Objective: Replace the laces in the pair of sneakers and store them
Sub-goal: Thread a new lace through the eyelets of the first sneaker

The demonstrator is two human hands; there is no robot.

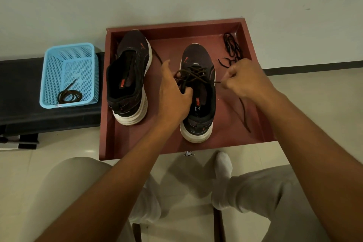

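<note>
The left hand [172, 96] grips the tongue and lace of the right-side sneaker [198, 94], while the right hand [245, 78] pinches the brown lace end [217, 82] just beside its eyelets. Both sneakers stand in a maroon drawer [110, 124], the unlaced sneaker [129, 76] to the left, a loose black lace [231, 47] in the far corner. Beyond, a blue basket [51, 72] holding a coiled lace [69, 94] sits on a black tabletop [19, 104] against a pale wall, over a cream tiled floor [314, 88]

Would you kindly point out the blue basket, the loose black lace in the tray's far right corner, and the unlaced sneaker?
blue basket [51, 68]: head view, left mesh wall.
loose black lace [231, 46]: head view, coiled strands.
unlaced sneaker [135, 40]: head view, dark toe upper.
</note>
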